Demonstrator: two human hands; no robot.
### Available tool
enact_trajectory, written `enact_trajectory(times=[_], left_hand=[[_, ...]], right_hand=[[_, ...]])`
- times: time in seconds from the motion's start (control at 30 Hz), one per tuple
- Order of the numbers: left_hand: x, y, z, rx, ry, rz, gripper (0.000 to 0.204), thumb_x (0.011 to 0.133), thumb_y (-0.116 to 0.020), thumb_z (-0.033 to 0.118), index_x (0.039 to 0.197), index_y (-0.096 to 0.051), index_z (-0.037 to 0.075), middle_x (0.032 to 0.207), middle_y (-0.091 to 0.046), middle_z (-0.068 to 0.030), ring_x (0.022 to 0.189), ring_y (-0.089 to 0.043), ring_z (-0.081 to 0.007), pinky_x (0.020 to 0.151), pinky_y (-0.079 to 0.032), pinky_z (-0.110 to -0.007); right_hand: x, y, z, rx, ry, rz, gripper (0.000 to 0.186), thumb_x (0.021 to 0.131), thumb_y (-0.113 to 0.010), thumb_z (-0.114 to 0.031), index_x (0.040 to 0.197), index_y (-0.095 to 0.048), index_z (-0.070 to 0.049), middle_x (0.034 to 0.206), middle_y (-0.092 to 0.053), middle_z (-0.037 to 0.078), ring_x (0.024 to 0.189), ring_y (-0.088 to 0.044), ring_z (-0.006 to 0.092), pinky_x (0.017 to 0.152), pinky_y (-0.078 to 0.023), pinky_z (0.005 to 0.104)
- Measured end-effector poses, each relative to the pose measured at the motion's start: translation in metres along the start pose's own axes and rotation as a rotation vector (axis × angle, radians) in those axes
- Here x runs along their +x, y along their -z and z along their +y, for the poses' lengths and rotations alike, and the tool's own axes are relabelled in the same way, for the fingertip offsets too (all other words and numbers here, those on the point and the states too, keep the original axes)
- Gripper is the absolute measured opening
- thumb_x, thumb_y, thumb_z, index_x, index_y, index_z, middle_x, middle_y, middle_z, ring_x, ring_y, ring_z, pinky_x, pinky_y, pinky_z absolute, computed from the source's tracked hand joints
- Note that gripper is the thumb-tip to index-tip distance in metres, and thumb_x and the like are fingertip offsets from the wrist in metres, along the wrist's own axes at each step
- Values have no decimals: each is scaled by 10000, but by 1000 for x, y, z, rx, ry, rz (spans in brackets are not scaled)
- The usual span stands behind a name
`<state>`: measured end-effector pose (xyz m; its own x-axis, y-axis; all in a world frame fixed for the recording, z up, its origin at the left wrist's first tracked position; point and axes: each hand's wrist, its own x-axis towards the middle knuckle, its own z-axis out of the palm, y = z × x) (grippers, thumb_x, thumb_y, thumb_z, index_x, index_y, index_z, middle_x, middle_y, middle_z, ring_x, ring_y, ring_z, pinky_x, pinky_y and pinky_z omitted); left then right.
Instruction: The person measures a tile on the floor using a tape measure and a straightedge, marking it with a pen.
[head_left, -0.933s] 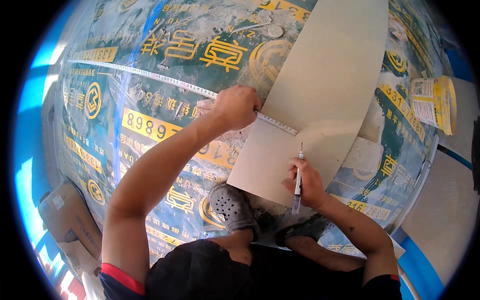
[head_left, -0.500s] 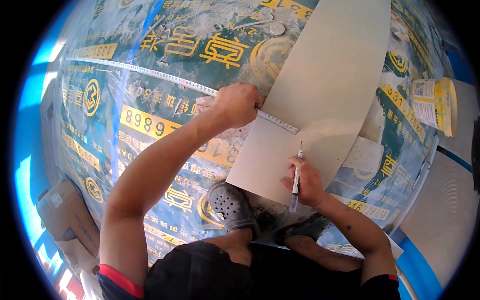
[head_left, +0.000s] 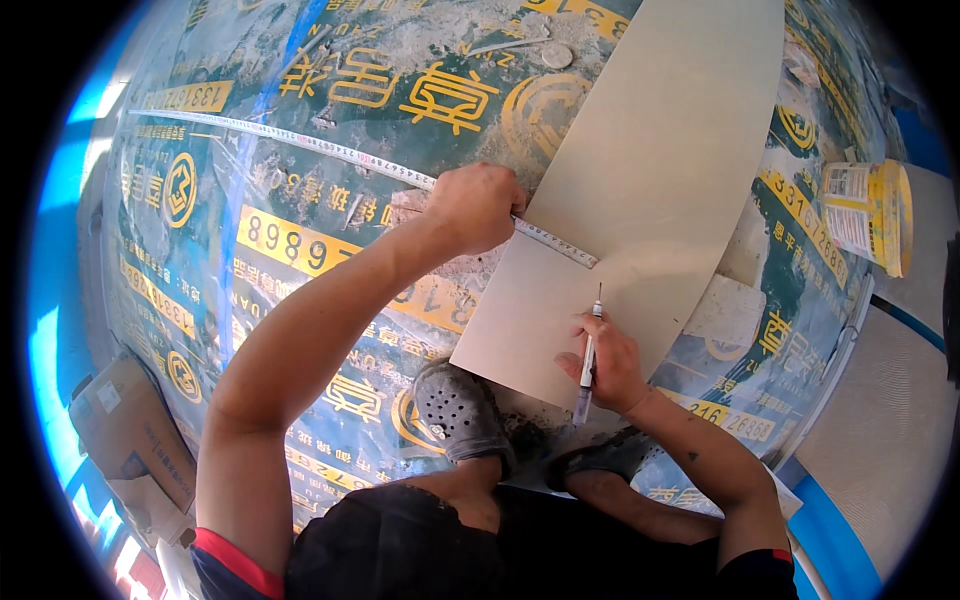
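My left hand [head_left: 477, 208] is closed round a metal tape measure [head_left: 556, 241]. One length of its blade stretches across the floor to the far left; a short end lies on a long beige panel [head_left: 650, 150], past its left edge. Between the fingers of my right hand [head_left: 611, 362] is a slim white marker [head_left: 589, 350] with a long thin tip and a clear rear end. Its tip points away from me, a little short of the tape's end, and I cannot tell whether it touches the panel. The panel lies between my hands and reaches to the far edge of view.
Printed green protective sheeting [head_left: 330, 240] with dust and debris covers the floor. A yellow bucket [head_left: 890, 220] lies at the right, a cardboard box [head_left: 130, 425] at the left. My grey clog [head_left: 458, 408] is by the panel's near corner. A broken tile piece [head_left: 725, 310] lies beside the panel.
My right hand and the marker have shifted very slightly left. My left hand and the tape measure stay in place on the panel.
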<state>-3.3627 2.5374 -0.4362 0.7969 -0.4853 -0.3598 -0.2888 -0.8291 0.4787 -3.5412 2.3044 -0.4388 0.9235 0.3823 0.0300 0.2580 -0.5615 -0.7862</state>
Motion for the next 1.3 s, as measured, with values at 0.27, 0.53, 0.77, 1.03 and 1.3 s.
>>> enact_trajectory(times=[0.27,0.53,0.77,1.03,1.3], left_hand=[[0,0,0,-23,2,8,217,719,-577,33,805,-746,138,862,-699,-104,912,-667,-313,754,-535,-424],[-1,0,0,-19,5,16,221,721,-578,29,810,-749,138,862,-699,-101,910,-668,-312,757,-535,-422],[0,-1,0,-22,3,20,218,728,-583,33,819,-753,136,866,-703,-99,908,-670,-309,755,-534,-421],[1,0,0,-7,3,6,213,712,-579,34,807,-745,129,840,-701,-109,899,-668,-321,738,-534,-430],[0,-1,-2,-6,19,-9,209,717,-579,36,807,-745,126,851,-706,-115,907,-671,-318,751,-535,-428]], right_hand=[[0,1,-1,-14,-4,-14,496,821,-766,-267,1168,-526,-7,912,-614,140,720,-630,322,605,-505,385],[0,0,-1,-17,4,-10,498,824,-762,-233,1190,-507,-11,937,-596,133,653,-599,258,574,-490,359],[2,0,0,-11,18,-11,506,814,-767,-172,1208,-489,-19,958,-572,119,587,-568,189,547,-475,330],[2,1,-1,-6,-1,-26,506,825,-760,-175,1220,-484,-22,965,-568,120,577,-567,190,544,-473,336],[2,-2,-1,-26,-31,-11,519,825,-763,-295,1175,-515,-4,961,-611,158,735,-638,332,568,-509,386]])
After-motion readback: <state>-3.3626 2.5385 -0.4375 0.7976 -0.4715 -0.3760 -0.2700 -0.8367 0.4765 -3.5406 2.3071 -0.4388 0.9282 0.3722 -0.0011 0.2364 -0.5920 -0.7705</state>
